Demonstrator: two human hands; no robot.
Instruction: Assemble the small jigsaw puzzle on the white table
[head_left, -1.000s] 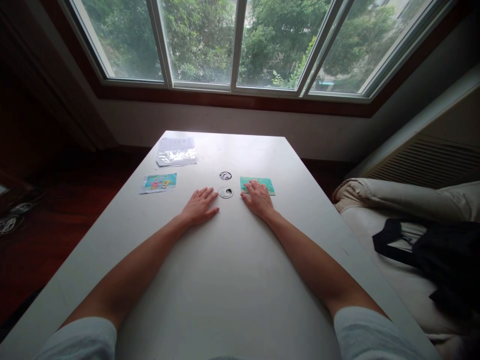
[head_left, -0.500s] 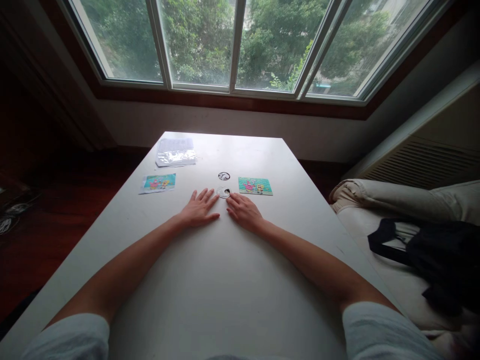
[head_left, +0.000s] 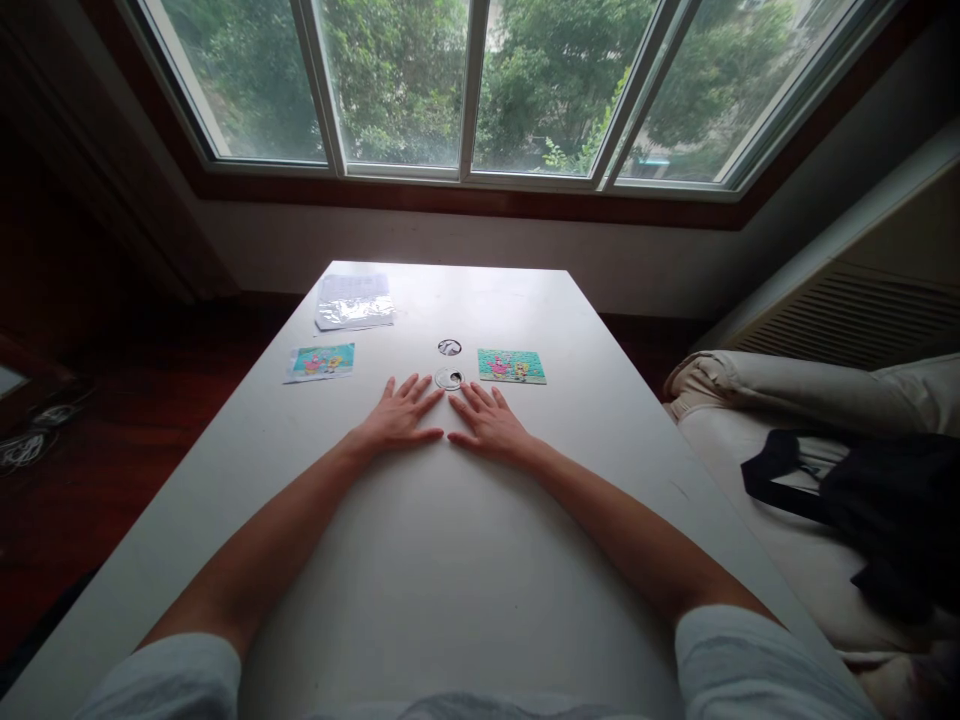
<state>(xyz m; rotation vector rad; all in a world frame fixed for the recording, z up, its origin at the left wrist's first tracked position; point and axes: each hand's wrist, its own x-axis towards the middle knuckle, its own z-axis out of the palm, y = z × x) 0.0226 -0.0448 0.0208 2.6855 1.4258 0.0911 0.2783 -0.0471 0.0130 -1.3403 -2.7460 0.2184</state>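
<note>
My left hand (head_left: 399, 415) lies flat on the white table, fingers spread and holding nothing. Opposite it, my right hand (head_left: 491, 420) also rests palm down with its fingers apart. Just beyond the fingertips of both hands sits a round black-and-white disc (head_left: 448, 379). A second, darker round disc (head_left: 449, 347) lies a little farther off. To the right is a colourful cartoon picture card (head_left: 512, 366) with a pink and a yellow figure. A similar cartoon picture (head_left: 322, 361) on a paper-like sheet lies to the left.
Papers in a clear plastic sleeve (head_left: 355, 302) lie at the far left of the white table (head_left: 465, 580). Right of the table stands a pale sofa (head_left: 712, 440) with a black cloth item (head_left: 885, 510) on it. A window (head_left: 480, 90) is behind the table.
My right hand has drawn slightly back from the nearer disc and spread its fingers. My left hand stays in place on the table. The view has shifted slightly.
</note>
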